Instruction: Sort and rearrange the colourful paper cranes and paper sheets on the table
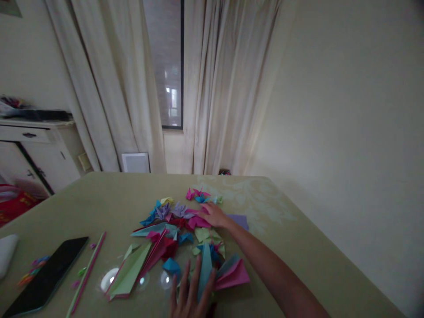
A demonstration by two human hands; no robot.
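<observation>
My left hand (pixel 190 291) is at the near edge of a heap of folded paper, fingers spread, close to a blue folded piece (pixel 171 265) and a light blue paper plane (pixel 206 269). My right hand (pixel 213 214) reaches across to the far side of the heap. Its fingers stretch out over a pink folded paper (pixel 198 219); whether they pinch it is unclear. Around them lie purple paper cranes (pixel 179 210), a green paper plane (pixel 130 270), a red and pink one (pixel 160 249) and a pink and blue one (pixel 233 274).
Left of the heap lie a pink and green stick (pixel 88 274), a black phone (pixel 49 274) and a colourful twisted item (pixel 32 271). Small pink and blue paper cranes (pixel 200 195) sit farther back. Behind the table (pixel 109 194) hang curtains (pixel 228 88); a wall (pixel 347 132) borders its right side.
</observation>
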